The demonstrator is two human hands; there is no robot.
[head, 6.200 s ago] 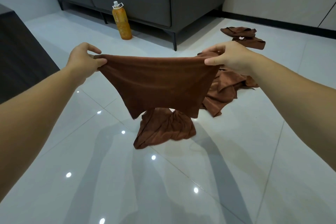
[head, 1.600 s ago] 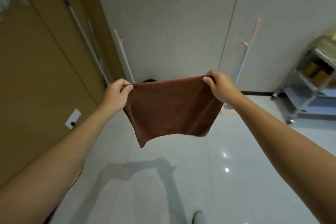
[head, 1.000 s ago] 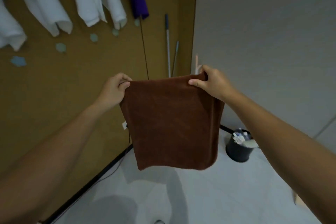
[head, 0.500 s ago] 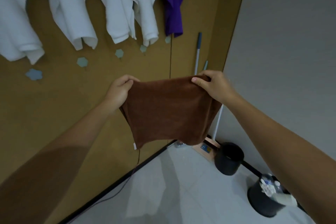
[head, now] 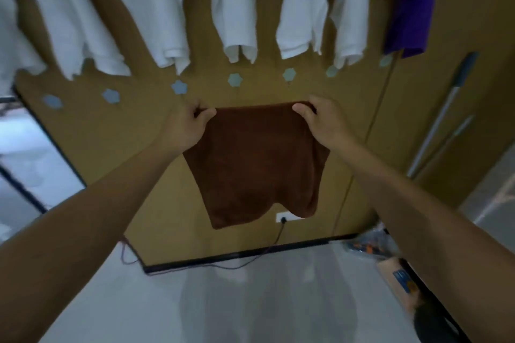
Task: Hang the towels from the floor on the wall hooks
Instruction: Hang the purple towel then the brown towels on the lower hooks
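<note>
Two bare forearms reach forward and up from the bottom corners of the head view. The left hand [head: 187,127] pinches the top left corner of a dark brown terry towel [head: 259,167], thumb curled over the front and fingers tucked behind. The right hand [head: 324,125] pinches the top right corner the same way. Between them the top edge is drawn nearly straight and level, so the towel's long line runs left to right. The rest hangs flat before a mustard-brown wall panel [head: 348,108]; whether the cloth touches it I cannot tell.

Just above the stretched edge, farther off on the panel, runs a row of pale blue hexagonal wall hooks [head: 235,79], all seemingly bare. Two sit over the span between the hands: one left of the middle, one close above the right hand, which is the nearer hand to it. The coming move likely turns on raising the edge onto one of these.

Higher up hang white cloth towels [head: 239,8], with a purple cloth towel [head: 418,3] at far right.
</note>
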